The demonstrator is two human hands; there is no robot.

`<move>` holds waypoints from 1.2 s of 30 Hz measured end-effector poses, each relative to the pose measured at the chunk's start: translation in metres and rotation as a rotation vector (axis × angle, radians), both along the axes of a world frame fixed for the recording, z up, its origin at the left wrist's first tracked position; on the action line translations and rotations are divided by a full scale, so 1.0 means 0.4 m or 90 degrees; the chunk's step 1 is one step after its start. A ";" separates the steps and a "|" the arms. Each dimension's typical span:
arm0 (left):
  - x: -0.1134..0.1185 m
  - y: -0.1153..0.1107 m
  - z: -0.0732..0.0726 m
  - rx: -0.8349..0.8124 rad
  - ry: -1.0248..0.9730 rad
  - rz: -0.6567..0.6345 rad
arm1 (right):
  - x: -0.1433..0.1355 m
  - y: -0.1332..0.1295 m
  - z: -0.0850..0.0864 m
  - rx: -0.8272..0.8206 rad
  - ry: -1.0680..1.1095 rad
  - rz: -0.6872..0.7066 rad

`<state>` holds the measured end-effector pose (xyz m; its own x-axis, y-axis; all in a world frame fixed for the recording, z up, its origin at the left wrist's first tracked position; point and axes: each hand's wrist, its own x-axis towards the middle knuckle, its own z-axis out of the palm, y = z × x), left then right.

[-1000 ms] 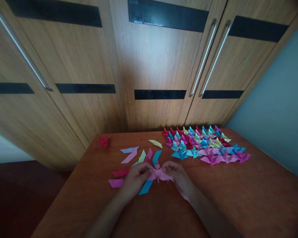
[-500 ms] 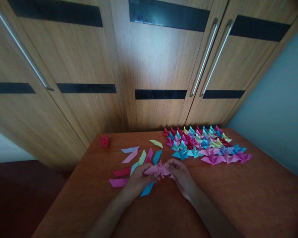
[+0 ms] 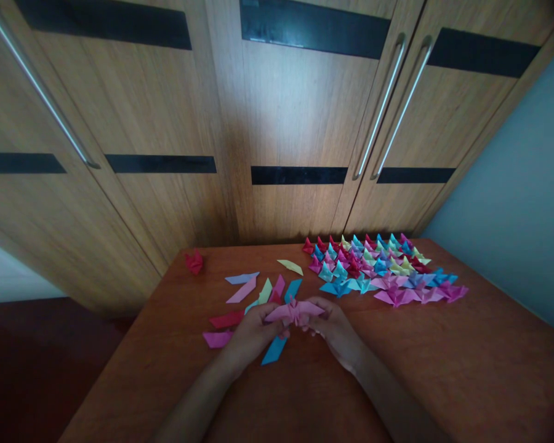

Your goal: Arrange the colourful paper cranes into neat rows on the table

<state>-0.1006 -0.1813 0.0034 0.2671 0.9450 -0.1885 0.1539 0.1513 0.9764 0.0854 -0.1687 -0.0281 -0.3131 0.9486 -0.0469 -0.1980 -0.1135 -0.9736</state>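
A pink folded paper piece [image 3: 294,312] with pointed ends and a pleated middle is held between both hands, above the table's near middle. My left hand [image 3: 255,334] pinches its left part, thumb in front. On the other side, my right hand [image 3: 333,329] grips the right part, with the thumb close to the pleated middle. Around and behind my left hand lie loose folded strips: a red strip [image 3: 227,319], a magenta strip [image 3: 218,339], a blue strip [image 3: 274,351] and a light green strip [image 3: 264,290].
Rows of folded paper pieces in many colours [image 3: 369,261] cover the back right of the brown table [image 3: 166,363]. A crumpled-looking red paper piece [image 3: 194,262] sits at the back left corner. Wooden cabinet doors [image 3: 286,111] stand behind the table.
Both hands have moved slightly left with the pink piece. The right fingers and thumb have shifted inward, and more of the piece's right end shows.
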 end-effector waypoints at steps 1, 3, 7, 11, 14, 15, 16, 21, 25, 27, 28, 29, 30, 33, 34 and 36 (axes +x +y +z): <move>-0.001 -0.001 0.002 -0.004 0.003 -0.005 | 0.001 0.002 -0.003 -0.001 0.006 0.001; -0.002 -0.001 0.003 -0.010 0.014 -0.015 | 0.002 0.004 -0.008 -0.001 0.014 -0.002; -0.006 0.001 -0.001 -0.012 0.022 -0.034 | 0.002 0.008 -0.010 -0.013 0.025 -0.014; -0.012 0.002 -0.002 -0.017 -0.032 -0.054 | 0.004 0.012 -0.012 -0.035 0.033 -0.025; -0.014 0.001 0.000 -0.013 -0.064 -0.061 | 0.004 0.014 -0.017 -0.045 0.049 -0.048; -0.014 0.001 0.001 -0.010 -0.068 -0.063 | 0.004 0.014 -0.018 -0.048 0.058 -0.054; -0.014 0.000 0.002 -0.008 -0.071 -0.066 | 0.003 0.014 -0.018 -0.050 0.067 -0.056; -0.013 -0.001 0.002 0.002 -0.079 -0.073 | -0.001 0.010 -0.007 -0.044 0.100 -0.042; -0.015 0.002 -0.009 0.007 -0.097 -0.070 | -0.001 0.008 0.002 -0.057 0.104 -0.050; -0.016 0.004 -0.014 -0.003 -0.110 -0.048 | 0.000 0.009 0.001 -0.072 0.116 -0.058; -0.016 0.005 -0.015 -0.008 -0.116 -0.034 | 0.001 0.009 0.000 -0.077 0.125 -0.061; -0.016 0.006 -0.016 -0.012 -0.122 -0.021 | 0.001 0.010 -0.001 -0.081 0.135 -0.065; -0.015 0.007 -0.017 -0.013 -0.127 -0.007 | 0.002 0.010 -0.001 -0.085 0.145 -0.068; -0.014 0.010 -0.018 -0.009 -0.130 0.034 | 0.004 0.011 -0.003 -0.094 0.166 -0.071; -0.014 0.011 -0.019 -0.009 -0.134 0.047 | 0.004 0.011 -0.003 -0.097 0.171 -0.067; -0.014 0.013 -0.023 -0.011 -0.153 0.070 | 0.004 0.011 -0.004 -0.100 0.176 -0.057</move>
